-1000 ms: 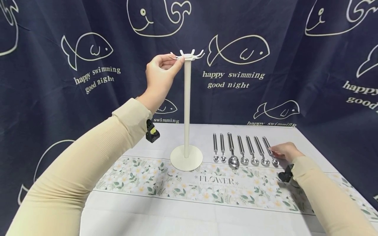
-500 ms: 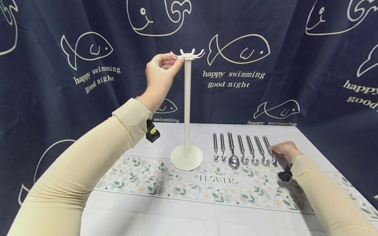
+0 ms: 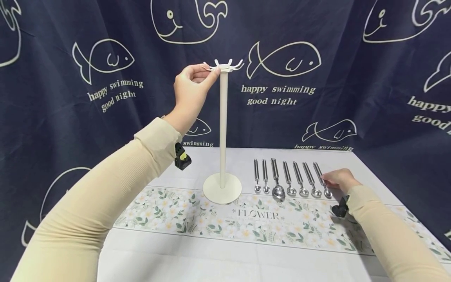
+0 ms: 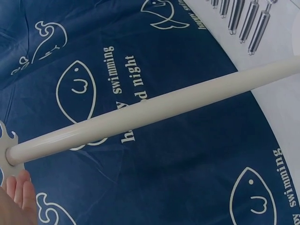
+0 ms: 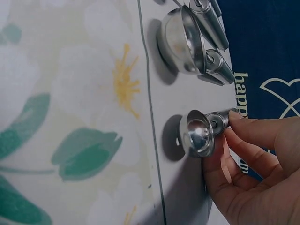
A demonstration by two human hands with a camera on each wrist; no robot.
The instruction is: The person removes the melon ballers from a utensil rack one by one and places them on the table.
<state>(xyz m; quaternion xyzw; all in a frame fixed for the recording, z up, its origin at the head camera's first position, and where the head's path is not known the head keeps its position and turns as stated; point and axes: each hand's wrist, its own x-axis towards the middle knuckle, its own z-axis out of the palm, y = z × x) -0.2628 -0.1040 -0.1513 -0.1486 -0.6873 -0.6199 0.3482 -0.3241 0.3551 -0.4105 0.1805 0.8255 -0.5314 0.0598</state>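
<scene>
A cream stand (image 3: pixel 223 125) with a round base and a ring of upturned hooks (image 3: pixel 230 67) on top rises from the table. My left hand (image 3: pixel 190 88) pinches the left side of that hooked top between thumb and fingers. To the right, several steel spoons (image 3: pixel 278 192) with round bowls and cylindrical handles lie in a row, bowls towards me. My right hand (image 3: pixel 341 179) pinches the handle of the rightmost small spoon (image 3: pixel 328 193). In the right wrist view, thumb and fingertips meet on that spoon's handle behind its bowl (image 5: pixel 198 133), close above the tabletop.
A white table with a floral strip (image 3: pixel 246 225) lettered FLOWER spans the front. Behind it hangs a dark blue curtain (image 3: pixel 158 102) with white fish drawings. The held spoon's nearest neighbour (image 5: pixel 180 42) lies beside it in the right wrist view.
</scene>
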